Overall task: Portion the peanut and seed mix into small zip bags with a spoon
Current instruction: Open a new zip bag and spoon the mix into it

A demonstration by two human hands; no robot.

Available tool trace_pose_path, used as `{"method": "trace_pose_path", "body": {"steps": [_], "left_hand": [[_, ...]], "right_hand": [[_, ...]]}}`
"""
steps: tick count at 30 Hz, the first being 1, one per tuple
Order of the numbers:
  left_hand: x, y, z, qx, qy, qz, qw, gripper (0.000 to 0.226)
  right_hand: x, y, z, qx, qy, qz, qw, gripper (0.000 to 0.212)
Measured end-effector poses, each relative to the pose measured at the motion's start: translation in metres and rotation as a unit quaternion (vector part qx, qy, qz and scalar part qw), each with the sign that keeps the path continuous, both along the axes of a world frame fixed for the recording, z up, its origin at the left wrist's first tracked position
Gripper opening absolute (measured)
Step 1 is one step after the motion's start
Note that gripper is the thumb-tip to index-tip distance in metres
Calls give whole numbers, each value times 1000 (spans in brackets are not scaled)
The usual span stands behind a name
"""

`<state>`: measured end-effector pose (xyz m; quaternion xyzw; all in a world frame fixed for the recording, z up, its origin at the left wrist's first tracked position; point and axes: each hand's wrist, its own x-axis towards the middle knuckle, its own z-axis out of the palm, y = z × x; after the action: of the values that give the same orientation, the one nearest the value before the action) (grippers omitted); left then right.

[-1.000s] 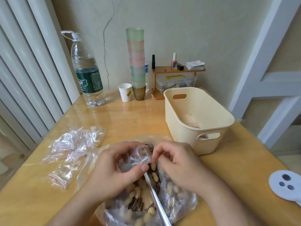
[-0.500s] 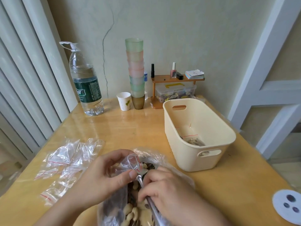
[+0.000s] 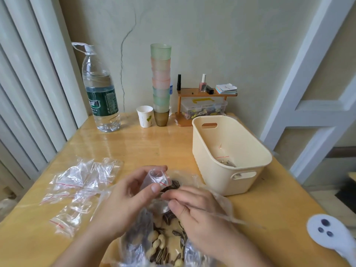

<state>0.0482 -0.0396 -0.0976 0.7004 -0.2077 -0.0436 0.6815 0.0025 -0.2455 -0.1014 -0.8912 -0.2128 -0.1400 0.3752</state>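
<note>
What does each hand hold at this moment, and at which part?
The left hand pinches a small zip bag just below its open mouth. The right hand grips the spoon by its handle, near the bowl.

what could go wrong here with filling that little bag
1. The small zip bag is held open only by the left hand, with a narrow mouth; peanuts off the spoon could miss it and spill.
2. The right hand works inside the big bag of mix, whose soft plastic could snag the spoon and tip its load.
3. The empty bags lie loose nearby; a sweep of the left forearm could scatter them.
</note>
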Motion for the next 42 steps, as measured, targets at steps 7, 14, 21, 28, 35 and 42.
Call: {"method": "trace_pose_path", "body": {"steps": [7,14,21,28,35,42], "left_hand": [[-11,-8,2,-34,-42,23,998,41],[-22,-1,3,-4,-46,19,999,37],[-22,4,6,-105,-7,24,994,58],[-24,4,4,-86,-4,29,996,45],[-25,2,3,-27,23,56,998,25],[-22,0,3,-15,82,34,996,22]], "right_hand": [[-4,1,-15,102,-6,-126,987,23],[8,-50,11,-121,-45,-125,984,29],[5,-12,17,-71,-9,-135,988,31],[35,17,9,100,146,-100,979,31],[34,9,9,22,212,-153,965,25],[-11,-4,16,-222,0,-59,973,24]]}}
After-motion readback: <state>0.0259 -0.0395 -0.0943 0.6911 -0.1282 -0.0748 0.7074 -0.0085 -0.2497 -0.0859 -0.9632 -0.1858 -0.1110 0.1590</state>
